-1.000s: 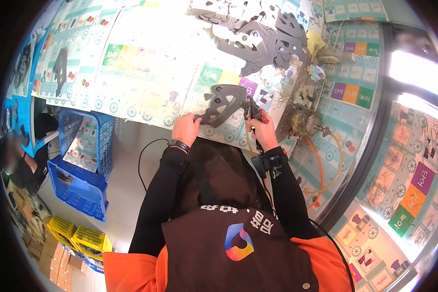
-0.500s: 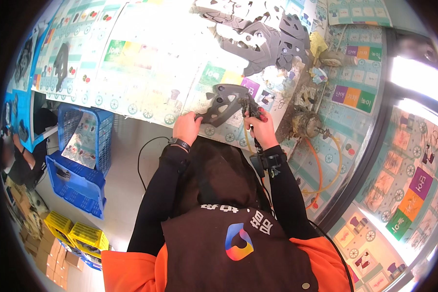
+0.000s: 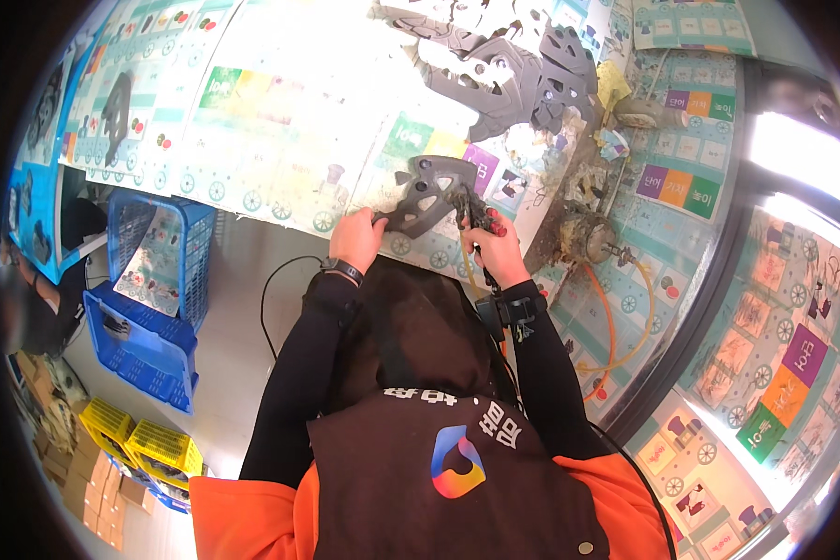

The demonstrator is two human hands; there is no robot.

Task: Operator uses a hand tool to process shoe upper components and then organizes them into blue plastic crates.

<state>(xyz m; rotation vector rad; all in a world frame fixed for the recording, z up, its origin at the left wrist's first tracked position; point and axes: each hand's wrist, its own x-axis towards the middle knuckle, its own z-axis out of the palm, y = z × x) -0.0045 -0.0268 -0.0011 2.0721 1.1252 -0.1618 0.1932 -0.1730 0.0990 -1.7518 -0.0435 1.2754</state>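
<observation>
Grey part (image 3: 420, 225): left hand (image 3: 356, 243) pinching; right hand (image 3: 500, 256) seemingly gripping tool (image 3: 477, 216).

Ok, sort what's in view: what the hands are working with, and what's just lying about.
In use:
- grey openwork part, held by the left hand
- dark, grimy tool in the right hand

Seemingly just lying about:
- pile of grey parts
- lone grey part
- blue crates
- yellow crates

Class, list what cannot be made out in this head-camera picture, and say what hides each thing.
All in the head view:
Tool: its tip blends into the dark grey part.
Right hand: palm hidden by the hand's own back.
Pile of grey parts: far end cut off by the top edge.
Yellow crates: contents too small to identify.
</observation>
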